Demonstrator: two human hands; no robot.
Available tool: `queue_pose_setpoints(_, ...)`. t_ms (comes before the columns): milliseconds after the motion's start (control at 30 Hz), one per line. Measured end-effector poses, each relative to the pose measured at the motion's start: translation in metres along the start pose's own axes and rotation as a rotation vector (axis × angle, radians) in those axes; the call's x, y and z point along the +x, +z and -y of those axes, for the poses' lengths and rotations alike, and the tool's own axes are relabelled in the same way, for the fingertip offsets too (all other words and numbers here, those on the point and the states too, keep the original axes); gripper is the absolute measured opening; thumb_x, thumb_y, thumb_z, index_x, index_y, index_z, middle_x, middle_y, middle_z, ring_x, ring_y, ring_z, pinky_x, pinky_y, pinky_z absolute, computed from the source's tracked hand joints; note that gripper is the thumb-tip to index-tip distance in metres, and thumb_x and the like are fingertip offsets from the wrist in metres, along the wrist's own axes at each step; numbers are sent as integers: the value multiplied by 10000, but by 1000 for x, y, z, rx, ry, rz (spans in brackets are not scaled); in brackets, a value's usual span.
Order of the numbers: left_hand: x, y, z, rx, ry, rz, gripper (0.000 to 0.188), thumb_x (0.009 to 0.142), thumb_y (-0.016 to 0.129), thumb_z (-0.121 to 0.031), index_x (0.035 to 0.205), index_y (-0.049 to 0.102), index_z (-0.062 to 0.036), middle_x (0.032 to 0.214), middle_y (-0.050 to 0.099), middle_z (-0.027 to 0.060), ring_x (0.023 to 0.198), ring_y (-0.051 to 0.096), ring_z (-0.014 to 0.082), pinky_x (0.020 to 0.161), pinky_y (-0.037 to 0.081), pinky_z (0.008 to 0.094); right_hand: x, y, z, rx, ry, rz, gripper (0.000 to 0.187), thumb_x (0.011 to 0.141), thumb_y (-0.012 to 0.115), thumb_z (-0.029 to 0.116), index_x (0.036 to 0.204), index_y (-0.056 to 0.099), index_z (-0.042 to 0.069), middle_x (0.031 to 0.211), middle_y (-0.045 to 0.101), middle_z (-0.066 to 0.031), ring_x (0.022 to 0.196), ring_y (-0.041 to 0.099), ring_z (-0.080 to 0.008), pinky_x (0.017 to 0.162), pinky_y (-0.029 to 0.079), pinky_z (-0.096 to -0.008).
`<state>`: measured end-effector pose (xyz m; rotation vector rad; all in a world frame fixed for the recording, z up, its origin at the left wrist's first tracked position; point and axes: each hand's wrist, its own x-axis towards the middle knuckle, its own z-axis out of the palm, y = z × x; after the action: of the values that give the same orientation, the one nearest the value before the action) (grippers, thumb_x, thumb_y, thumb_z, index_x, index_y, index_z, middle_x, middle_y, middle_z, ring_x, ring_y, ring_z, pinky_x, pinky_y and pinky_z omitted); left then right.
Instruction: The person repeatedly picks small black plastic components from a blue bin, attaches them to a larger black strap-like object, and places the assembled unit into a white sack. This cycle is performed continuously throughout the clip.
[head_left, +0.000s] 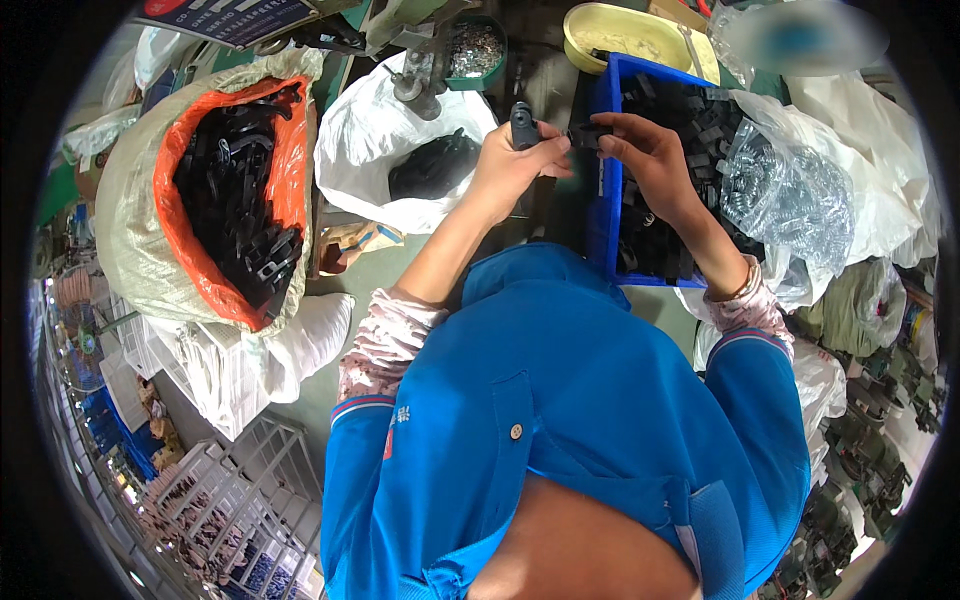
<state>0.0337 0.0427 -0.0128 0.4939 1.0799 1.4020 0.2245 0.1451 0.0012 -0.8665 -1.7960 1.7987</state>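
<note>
My left hand (505, 165) is closed round a black plastic part (523, 127) with a rounded, holed top end that sticks up past the thumb. Close to its right, my right hand (650, 160) pinches a small black piece (587, 134) between thumb and fingertips. The two pieces are near each other; whether they touch I cannot tell. Under my right wrist stands a blue crate (606, 190) full of black plastic parts (690, 125). A white bag (350, 150) with dark parts inside lies left of my left hand.
A large woven sack (130, 200) with an orange lining holds many black parts at the left. At the back stand a green bin (500, 62) of small metal pieces and a yellow basin (580, 35). A clear bag of springs (785, 185) rests against the crate's right side.
</note>
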Motion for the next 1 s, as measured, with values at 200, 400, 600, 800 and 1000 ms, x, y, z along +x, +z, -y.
queue_pose_setpoints(200, -10, -11, -12, -437, -218, 101, 202, 945, 588, -92, 1122, 535, -11, 906, 562, 65, 687, 533, 162, 546, 418, 272, 18, -14, 1, 267, 114, 37, 357, 973, 604, 170, 1289, 590, 6, 1069, 667, -45, 914, 615, -114, 846, 496, -272)
queue_pose_setpoints(400, -14, -23, -7, -208, -178, 106, 348, 961, 534, -92, 1293, 513, 12, 1150, 652, 177, 1055, 662, 266, 708, 595, 377, 26, -20, 15, 339, 91, 79, 299, 974, 606, 155, 1234, 588, 7, 1070, 640, -30, 931, 624, -105, 851, 501, -253)
queue_pose_setpoints(600, -23, -23, -10, -151, -166, 193, 419, 946, 578, -91, 1350, 494, -21, 1222, 626, 138, 972, 663, 188, 586, 545, 279, 30, -17, 18, 335, 61, 58, 270, 971, 612, 151, 1198, 610, 4, 1052, 651, -38, 930, 633, -108, 855, 516, -257)
queue_pose_setpoints(800, -28, -14, -13, 9, -130, 257, 456, 939, 594, -115, 1376, 483, -46, 1273, 602, 145, 1059, 656, 272, 693, 619, 367, 34, -8, 22, 245, 37, 55, 275, 960, 627, 150, 1185, 627, -7, 1055, 665, -56, 943, 638, -117, 860, 534, -280)
queue_pose_setpoints(1000, -29, -13, -11, 19, -133, 267, 469, 931, 610, -120, 1375, 479, -48, 1277, 604, 144, 1034, 669, 280, 647, 611, 340, 35, -7, 17, 100, -20, 83, 312, 924, 675, 142, 1166, 628, -50, 1063, 669, -106, 936, 663, -177, 839, 562, -303)
